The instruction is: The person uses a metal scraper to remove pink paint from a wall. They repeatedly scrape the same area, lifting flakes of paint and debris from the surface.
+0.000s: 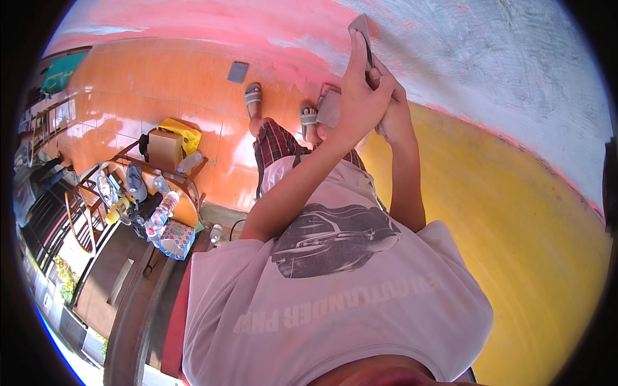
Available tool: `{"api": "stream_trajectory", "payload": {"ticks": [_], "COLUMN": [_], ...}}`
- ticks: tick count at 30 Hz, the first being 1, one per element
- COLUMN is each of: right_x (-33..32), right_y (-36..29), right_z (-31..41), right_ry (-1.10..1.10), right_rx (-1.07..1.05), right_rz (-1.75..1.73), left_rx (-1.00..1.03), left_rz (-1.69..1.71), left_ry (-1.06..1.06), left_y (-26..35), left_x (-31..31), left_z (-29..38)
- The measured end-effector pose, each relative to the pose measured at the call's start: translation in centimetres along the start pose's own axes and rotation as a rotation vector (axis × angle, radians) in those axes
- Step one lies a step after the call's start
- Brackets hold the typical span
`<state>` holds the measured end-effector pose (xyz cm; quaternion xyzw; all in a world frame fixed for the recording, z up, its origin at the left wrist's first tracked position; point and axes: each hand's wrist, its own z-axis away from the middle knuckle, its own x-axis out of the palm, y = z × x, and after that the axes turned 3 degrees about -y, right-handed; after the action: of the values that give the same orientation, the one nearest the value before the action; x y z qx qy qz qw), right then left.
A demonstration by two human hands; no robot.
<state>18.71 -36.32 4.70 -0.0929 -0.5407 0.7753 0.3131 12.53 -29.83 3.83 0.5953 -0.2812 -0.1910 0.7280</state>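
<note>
A flat grey scraper-like plate (pixel 359 25) with a dark edge is held up close to the wall. My left hand (pixel 363 87) lies along it with extended fingers over its face. Right behind it, my right hand (pixel 397 103) overlaps the left, its fingers at the plate's lower end; the left hand partly hides its grip. Beyond the plate, the wall (pixel 463 62) carries uneven whitish-grey coating beside pink paint (pixel 217 21). I cannot tell whether the plate touches the wall.
Near my sandalled feet, a grey slab (pixel 330 108) and a dark flat square (pixel 238 72) lie on orange tiles (pixel 159 72). At left, a chair bears a cardboard box (pixel 165 148); a wooden table (pixel 186 208) holds bottles. A yellow wall surface (pixel 483 217) stretches along my right.
</note>
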Motion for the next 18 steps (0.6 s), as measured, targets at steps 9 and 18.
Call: {"api": "stream_trajectory", "payload": {"ticks": [9,18], "right_x": [0.1,1.3], "right_y": [-0.2,-0.4], "right_z": [0.0,-1.6], "right_ry": [-0.006,-0.013], "right_rx": [-0.037,-0.024], "right_rz": [0.063,-0.002], "left_rx": [0.108,0.008], "left_rz": [-0.122,-0.081], "left_ry": [0.022,0.03], "left_y": [-0.8,0.4], "left_x": [-0.2,-1.4], "left_z": [-0.2,-1.1]}}
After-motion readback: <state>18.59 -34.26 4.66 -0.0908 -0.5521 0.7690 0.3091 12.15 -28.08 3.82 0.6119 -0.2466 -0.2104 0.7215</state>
